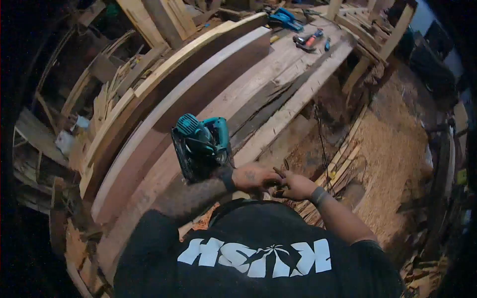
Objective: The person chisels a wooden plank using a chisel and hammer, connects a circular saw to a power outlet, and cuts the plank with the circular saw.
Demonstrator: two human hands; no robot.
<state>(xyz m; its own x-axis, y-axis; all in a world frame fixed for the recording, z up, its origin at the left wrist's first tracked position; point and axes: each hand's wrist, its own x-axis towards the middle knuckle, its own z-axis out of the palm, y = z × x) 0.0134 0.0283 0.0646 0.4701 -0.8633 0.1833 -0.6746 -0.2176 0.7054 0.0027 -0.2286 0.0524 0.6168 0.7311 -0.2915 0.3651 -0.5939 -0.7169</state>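
Note:
My left hand [253,178] and my right hand [296,186] meet in front of my body, with curled fingers touching. Something thin and dark shows between the fingertips, too small and dim to name. Close to my left forearm, a teal-and-black handheld power tool [201,136] rests on the wooden boards. Its ribbed motor housing and loop handle face up; neither hand touches it.
Long curved planks [184,89] stand on edge at left. A blue tool [285,21] and a red-and-grey tool [310,40] lie at the boards' far end. Wood shavings [397,144] cover the floor at right, beside loose wood strips [343,164].

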